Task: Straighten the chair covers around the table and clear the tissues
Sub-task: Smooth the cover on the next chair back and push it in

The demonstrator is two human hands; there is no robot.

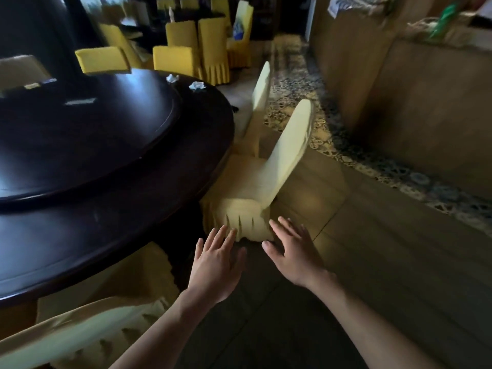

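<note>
**Two open hands near a chair's skirt, two tissues on the tabletop**

Two crumpled white tissues lay on the far side of the round dark tabletop [111,230]: the first tissue [172,78] just beyond the edge of the raised round centre disc [87,145], the second tissue [197,86] a little to its right, the two near each other but apart

Along the right edge of the tabletop stood two chairs in pale yellow covers. The near chair [255,187] was tucked partly under the rim, its back leaning away to the right and its pleated skirt hanging at the front corner. The far chair [262,89] stood beyond it, also with its back to the right. A third pale cover [87,331] with a pleated edge filled the bottom left corner, below the rim. Five brighter yellow chairs could be counted clearly past the tabletop; more stood further back, too blurred to count

Both hands reached forward with fingers straight and spread, holding nothing. The left hand [215,265] had its fingertips at the lower edge of the near chair's skirt; whether they touched the cloth could not be told. The right hand [292,254] hovered palm down just beside the skirt's right corner, over the tiled floor [372,249]. A patterned carpet strip [319,134] ran along a wooden counter [426,115] on the right
</note>
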